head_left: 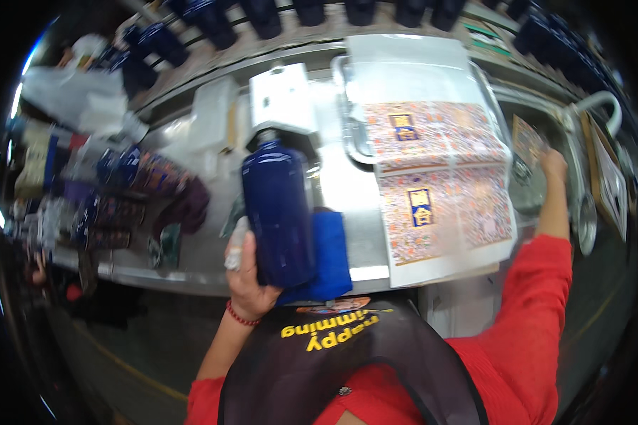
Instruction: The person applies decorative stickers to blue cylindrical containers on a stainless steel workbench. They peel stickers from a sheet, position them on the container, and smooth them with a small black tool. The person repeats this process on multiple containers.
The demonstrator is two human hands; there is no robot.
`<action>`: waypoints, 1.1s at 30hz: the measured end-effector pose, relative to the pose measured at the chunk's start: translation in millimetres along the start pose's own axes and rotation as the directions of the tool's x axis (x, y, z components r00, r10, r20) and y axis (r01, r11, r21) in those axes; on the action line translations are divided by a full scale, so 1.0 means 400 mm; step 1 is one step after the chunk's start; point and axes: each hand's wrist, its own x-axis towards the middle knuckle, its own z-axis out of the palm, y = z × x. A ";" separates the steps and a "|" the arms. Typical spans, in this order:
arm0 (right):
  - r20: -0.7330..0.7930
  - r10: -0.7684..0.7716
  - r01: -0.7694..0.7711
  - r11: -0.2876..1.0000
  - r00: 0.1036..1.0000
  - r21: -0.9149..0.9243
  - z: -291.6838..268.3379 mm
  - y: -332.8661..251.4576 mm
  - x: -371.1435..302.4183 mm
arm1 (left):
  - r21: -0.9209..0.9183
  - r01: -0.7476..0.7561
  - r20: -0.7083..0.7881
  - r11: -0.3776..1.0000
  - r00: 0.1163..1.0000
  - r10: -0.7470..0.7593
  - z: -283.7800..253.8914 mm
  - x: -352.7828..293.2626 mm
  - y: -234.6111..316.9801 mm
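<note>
A glossy dark blue bottle (278, 212) with a short neck stands upright at the front edge of the metal table. My left hand (252, 276), with white tape on a finger, is wrapped round its lower left side. Behind the bottle's base lies a folded blue cloth (333, 255). Off to the right, my right hand (554, 166) reaches into a metal basin (546, 202). Its closed fingers are at the edge of a small patterned sheet (526, 145); they are small and partly blurred. Large printed sheets (446, 205) with a dense floral pattern lie between my hands.
A metal tray (342, 74) sits under the sheets, and a white box (282, 99) stands behind the bottle. Patterned bottles (110, 223) and a purple cloth (184, 209) crowd the left. Several blue bottles (262, 18) line the back. A white curved pipe (606, 103) rises beside the basin.
</note>
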 end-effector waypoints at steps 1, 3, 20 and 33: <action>-0.075 -0.140 0.135 0.988 0.987 -0.074 -0.040 -0.003 0.008 | 0.003 0.023 0.017 1.000 1.000 -0.023 -0.003 0.002 0.008; -0.126 -0.241 0.233 0.969 0.962 -0.079 -0.133 -0.021 0.025 | 0.104 -0.046 -0.029 0.994 0.998 0.049 -0.011 0.023 0.014; -0.261 -0.905 0.916 0.249 0.336 0.314 -0.867 -0.577 -0.630 | 0.079 0.052 0.007 0.996 0.999 -0.052 -0.037 0.048 0.013; -0.499 -0.840 0.844 -0.415 -0.212 0.340 -0.890 -0.738 -0.942 | -0.763 0.175 0.242 0.623 0.970 0.023 -0.114 0.223 0.022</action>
